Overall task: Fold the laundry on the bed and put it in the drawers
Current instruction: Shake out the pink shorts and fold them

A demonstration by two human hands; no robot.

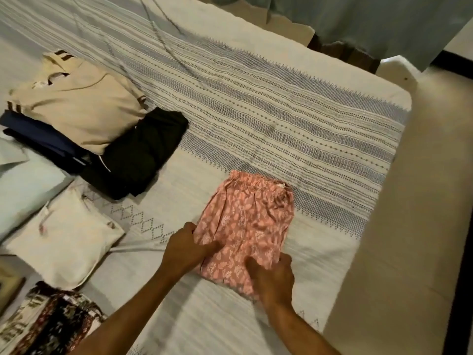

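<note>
The bed is covered by a white sheet with grey-blue woven stripes, and its right edge and far corner are seen against a pale floor. A broad stretch of bare sheet lies beyond the pink shorts toward the far edge, and another strip is left between the shorts and the right edge of the bed.

The pink shorts, printed with pale leaves, are laid folded and flat near the right side of the bed, with the gathered waistband turned away from the person. The left hand is placed at the shorts' left edge: the thumb is laid across the top of the fabric, while the fingers are curled at the fold, so the edge appears pinched. The right hand is set on the near right corner of the shorts, with the fingers bent over the cloth and the thumb pressed on top; whether fabric is gripped underneath cannot be told.

At the left, a cream shirt with dark striped trim is stacked on dark blue clothes, touching a folded black garment. Nearer, a folded white garment and a dark floral fabric are seen. No readable writing or labels can be made out.
</note>
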